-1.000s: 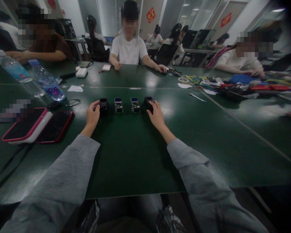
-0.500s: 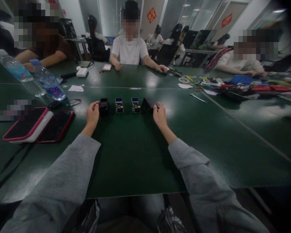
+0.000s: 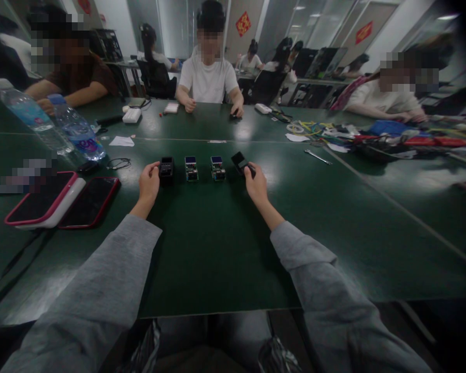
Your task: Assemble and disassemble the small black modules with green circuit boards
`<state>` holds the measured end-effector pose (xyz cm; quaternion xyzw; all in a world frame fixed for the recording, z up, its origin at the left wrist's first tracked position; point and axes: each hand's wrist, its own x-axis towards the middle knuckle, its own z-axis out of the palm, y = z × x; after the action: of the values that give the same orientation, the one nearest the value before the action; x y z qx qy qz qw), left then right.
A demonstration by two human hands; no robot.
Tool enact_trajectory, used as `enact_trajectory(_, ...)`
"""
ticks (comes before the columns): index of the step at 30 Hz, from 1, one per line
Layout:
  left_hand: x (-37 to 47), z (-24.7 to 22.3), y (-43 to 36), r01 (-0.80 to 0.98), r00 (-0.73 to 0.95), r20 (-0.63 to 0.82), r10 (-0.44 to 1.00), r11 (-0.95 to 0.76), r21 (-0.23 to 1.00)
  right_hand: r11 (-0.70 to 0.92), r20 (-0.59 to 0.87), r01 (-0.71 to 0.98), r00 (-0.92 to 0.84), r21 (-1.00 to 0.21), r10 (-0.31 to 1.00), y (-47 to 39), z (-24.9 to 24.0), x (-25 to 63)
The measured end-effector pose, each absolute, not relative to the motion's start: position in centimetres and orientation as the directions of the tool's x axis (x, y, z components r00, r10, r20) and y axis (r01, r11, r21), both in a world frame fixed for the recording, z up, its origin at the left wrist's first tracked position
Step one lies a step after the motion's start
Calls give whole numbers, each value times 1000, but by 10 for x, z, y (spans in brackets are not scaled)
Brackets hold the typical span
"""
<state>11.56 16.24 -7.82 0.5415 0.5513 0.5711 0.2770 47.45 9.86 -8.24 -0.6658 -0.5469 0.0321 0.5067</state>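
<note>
My left hand (image 3: 149, 182) is closed at the left edge of a small black plastic case (image 3: 166, 170), which stands on the green table; its fingertips are partly hidden behind the case. Another black plastic case (image 3: 239, 162) is gripped in my right hand (image 3: 256, 181), thumb on its near side, tilted with a face and an opening toward me. Between the two hands stand two small circuit boards with screens, a left board (image 3: 191, 169) and a right board (image 3: 218, 169). Neither hand touches the boards.
Two phones, one (image 3: 89, 202) in a red case, lie at the left near water bottles (image 3: 79, 129). A wrench (image 3: 318, 157) and a heap of cables (image 3: 373, 137) are at the right. Across the table (image 3: 217, 259) sits a person in white (image 3: 207, 80); other people sit at both sides.
My right hand has turned its black case, so a different face shows. My left hand stays in place. The person opposite has drawn one hand inward with a dark object.
</note>
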Motion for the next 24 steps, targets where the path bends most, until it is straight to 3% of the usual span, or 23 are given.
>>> enact_trajectory(7,116,-74,159,301,-251,330,910,-251,920,30,514,741,435,-670,739,101,-82,478)
enact_trajectory(11,117,-74,159,291,-251,315,915,-239,926,83,557,793,345,-604,756,98,-81,475)
enact_trajectory(17,117,-75,160,272,-254,302,919,-232,934,3,425,780,338,-625,840,86,-70,473)
enact_trajectory(24,115,-79,163,303,-246,319,915,-240,922,128,352,807,104,-576,930,-40,-51,498)
